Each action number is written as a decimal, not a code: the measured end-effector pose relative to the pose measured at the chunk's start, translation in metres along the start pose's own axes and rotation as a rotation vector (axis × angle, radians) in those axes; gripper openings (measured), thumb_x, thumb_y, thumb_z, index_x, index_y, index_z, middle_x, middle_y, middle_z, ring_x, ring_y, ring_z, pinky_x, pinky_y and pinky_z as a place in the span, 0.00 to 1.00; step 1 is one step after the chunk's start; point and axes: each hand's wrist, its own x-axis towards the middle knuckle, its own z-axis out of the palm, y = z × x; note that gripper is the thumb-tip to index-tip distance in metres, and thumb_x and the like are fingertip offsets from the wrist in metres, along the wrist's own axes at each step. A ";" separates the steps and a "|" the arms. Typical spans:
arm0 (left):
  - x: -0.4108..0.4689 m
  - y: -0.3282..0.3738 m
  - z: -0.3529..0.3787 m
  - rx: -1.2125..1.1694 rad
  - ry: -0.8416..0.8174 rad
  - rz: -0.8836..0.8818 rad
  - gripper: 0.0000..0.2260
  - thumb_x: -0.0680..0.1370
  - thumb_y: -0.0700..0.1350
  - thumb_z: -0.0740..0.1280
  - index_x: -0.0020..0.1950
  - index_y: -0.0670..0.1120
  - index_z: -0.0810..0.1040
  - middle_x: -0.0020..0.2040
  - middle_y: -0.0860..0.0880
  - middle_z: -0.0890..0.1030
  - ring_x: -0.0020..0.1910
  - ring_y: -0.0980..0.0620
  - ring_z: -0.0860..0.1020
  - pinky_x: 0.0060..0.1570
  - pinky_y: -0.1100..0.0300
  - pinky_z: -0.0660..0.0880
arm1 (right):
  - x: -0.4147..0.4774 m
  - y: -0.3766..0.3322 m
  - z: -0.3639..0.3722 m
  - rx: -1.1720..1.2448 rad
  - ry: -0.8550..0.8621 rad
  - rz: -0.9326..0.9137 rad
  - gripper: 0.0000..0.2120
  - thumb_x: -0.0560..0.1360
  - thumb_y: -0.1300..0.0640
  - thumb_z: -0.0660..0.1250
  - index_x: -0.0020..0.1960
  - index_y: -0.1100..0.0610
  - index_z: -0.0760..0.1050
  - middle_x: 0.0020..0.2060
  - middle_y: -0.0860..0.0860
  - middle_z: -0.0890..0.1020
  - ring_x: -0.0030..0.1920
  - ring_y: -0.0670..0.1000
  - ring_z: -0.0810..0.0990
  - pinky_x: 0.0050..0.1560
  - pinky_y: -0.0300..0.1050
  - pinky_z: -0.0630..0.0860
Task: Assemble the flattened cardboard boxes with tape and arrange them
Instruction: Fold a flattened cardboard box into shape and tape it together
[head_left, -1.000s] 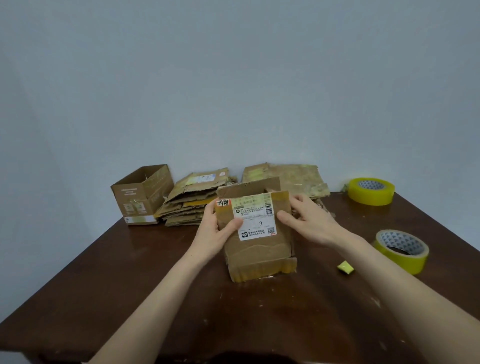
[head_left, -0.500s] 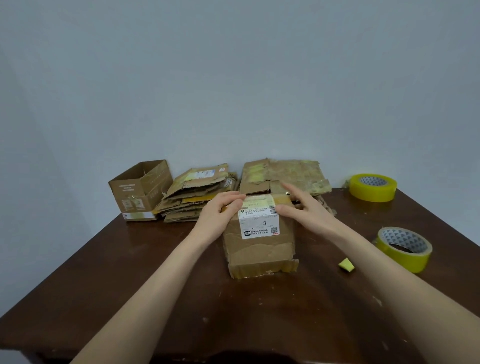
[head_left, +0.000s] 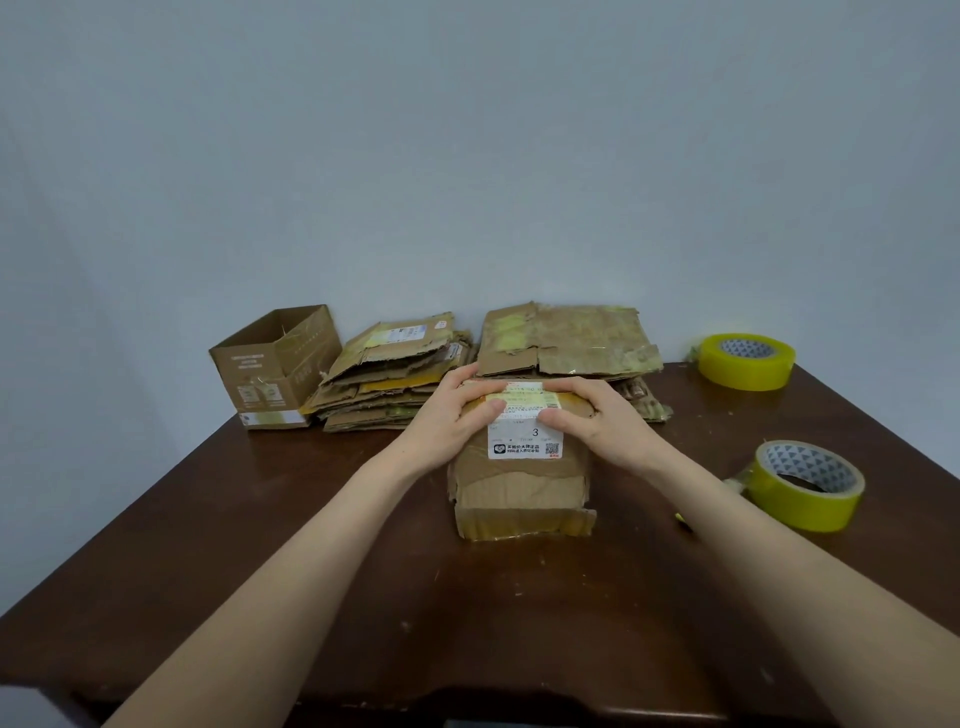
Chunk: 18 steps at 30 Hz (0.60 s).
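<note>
Now that the flaps that stood upright a second ago are folded down, the cardboard box is closed on top. It sits in the middle of the surface, straight ahead of the person. Its shipping label faces up and reads toward the person. The long axis seems to run from 6 to 12 o'clock, with a short frayed end facing 6.

The left hand and right hand have moved from the box's sides to its far top edge. Each hand curls its fingers over that edge and presses a thumb onto the label, holding the flaps shut. Judging by this, the box is formed and only needs sealing. One hand would have to let go to fetch tape, and the flaps may spring up.

The nearer tape roll lies at 3 o'clock, near the right forearm. A second roll sits at 2 o'clock, well apart. Two stacks of flattened boxes lie at 11 and 12 o'clock, just behind the box. An assembled open box stands at 10 o'clock.
</note>
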 end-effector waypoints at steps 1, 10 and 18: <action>0.002 0.000 0.000 0.000 -0.006 -0.002 0.18 0.81 0.52 0.60 0.70 0.50 0.71 0.75 0.49 0.59 0.75 0.52 0.57 0.70 0.58 0.57 | -0.001 0.001 -0.001 0.000 0.002 0.003 0.22 0.73 0.45 0.70 0.65 0.47 0.73 0.63 0.48 0.71 0.64 0.46 0.68 0.62 0.42 0.65; -0.013 -0.017 0.013 -0.450 0.085 -0.192 0.38 0.75 0.54 0.67 0.79 0.51 0.50 0.74 0.54 0.62 0.69 0.54 0.68 0.56 0.68 0.71 | 0.003 -0.004 -0.015 0.093 0.084 0.032 0.19 0.71 0.45 0.73 0.61 0.45 0.76 0.58 0.47 0.76 0.58 0.49 0.75 0.58 0.48 0.75; -0.022 -0.011 0.016 -0.681 0.041 -0.556 0.27 0.78 0.66 0.50 0.65 0.49 0.72 0.53 0.47 0.83 0.44 0.52 0.83 0.48 0.55 0.80 | 0.002 -0.006 -0.032 0.320 0.210 0.075 0.15 0.69 0.45 0.74 0.55 0.42 0.79 0.56 0.46 0.80 0.55 0.46 0.79 0.54 0.43 0.77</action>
